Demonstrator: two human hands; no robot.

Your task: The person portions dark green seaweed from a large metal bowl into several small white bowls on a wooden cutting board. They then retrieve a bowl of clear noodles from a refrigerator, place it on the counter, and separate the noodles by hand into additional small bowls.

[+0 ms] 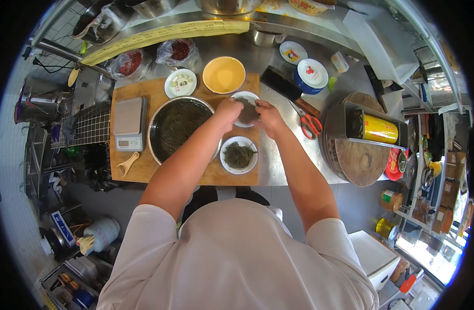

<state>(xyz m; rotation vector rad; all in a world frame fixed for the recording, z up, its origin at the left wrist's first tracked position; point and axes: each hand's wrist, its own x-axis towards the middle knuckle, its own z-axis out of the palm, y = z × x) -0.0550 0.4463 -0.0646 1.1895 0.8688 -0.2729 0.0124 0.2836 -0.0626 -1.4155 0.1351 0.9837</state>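
Over a small white bowl [242,94] at the back right of the wooden board, my left hand [229,111] and my right hand [270,118] pinch opposite sides of a blurred dark clump [246,111]; what it is cannot be told. Just below it, a second white bowl [223,153] holds dark green stringy strands [239,155], like seaweed. Left of my hands, partly behind my left forearm, stands a large steel basin [154,112] with dark wet contents [178,126]. Behind my hands is an empty yellow bowl [224,75].
A digital kitchen scale [129,124] and a wooden slotted spoon [128,164] lie at the board's left. A small plate [180,83] sits behind the basin. To the right are a cleaver [281,83], red-handled scissors [311,126], stacked bowls [311,75] and a round chopping block [361,161].
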